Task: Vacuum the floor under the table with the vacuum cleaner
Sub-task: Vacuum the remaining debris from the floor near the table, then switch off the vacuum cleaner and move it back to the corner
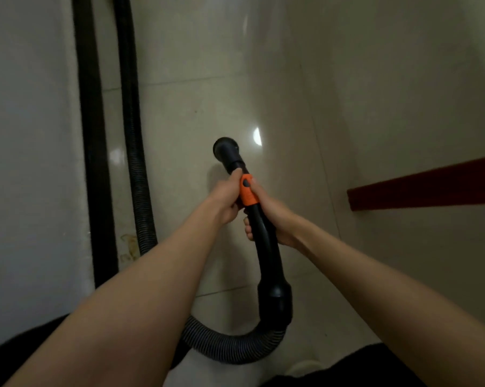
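A black vacuum wand (263, 236) with an orange collar (248, 192) points away from me over the pale tiled floor (202, 107). Its round black nozzle end (225, 148) hangs just above the tiles. My left hand (227, 199) grips the wand at the orange collar from the left. My right hand (269, 216) grips the wand just below the collar from the right. A ribbed black hose (235, 346) curves from the wand's thick cuff (276, 300) back under my left arm.
Another stretch of ribbed hose (136, 152) runs along the floor at the left, beside a black strip (92, 135) edging a white surface (29, 135). A dark red bar (422, 185) juts in from the right.
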